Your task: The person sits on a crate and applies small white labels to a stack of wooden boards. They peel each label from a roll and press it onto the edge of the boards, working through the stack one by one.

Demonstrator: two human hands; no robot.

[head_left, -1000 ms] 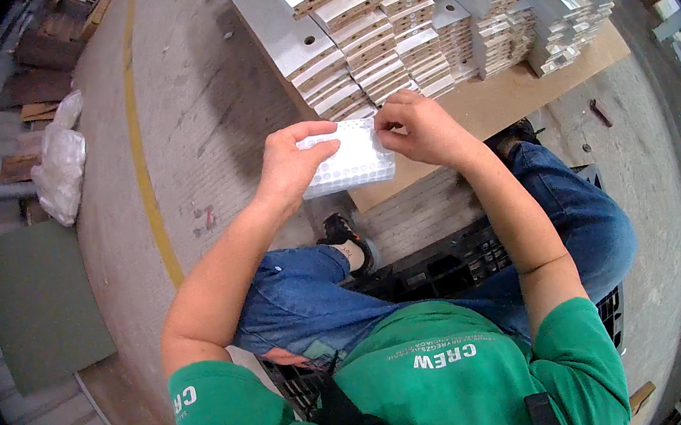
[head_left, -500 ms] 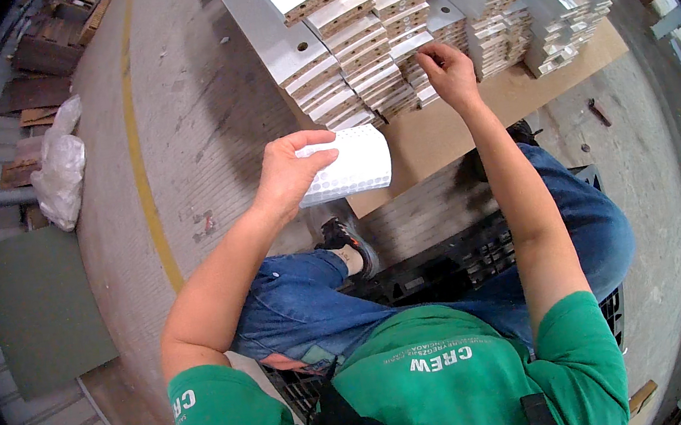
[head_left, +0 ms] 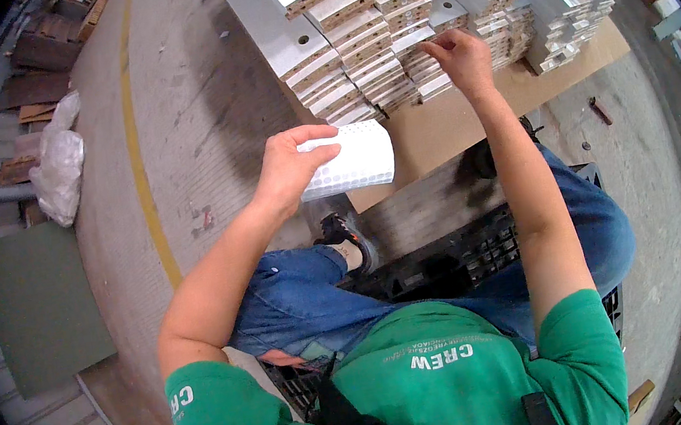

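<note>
While I look down from the head camera, stacks of white panels [head_left: 386,28] with small round holes fill the top of the view, resting on a brown board [head_left: 464,112] over the concrete floor [head_left: 191,103]. Below sits a black plastic crate [head_left: 449,263]. My left hand [head_left: 288,168] is closed on a white sheet of small dots [head_left: 351,160] — thumb on top. My right hand [head_left: 462,57] reaches to the panel edges, fingertips pinched together and touching the stack — whether they hold anything, I cannot tell.
</note>
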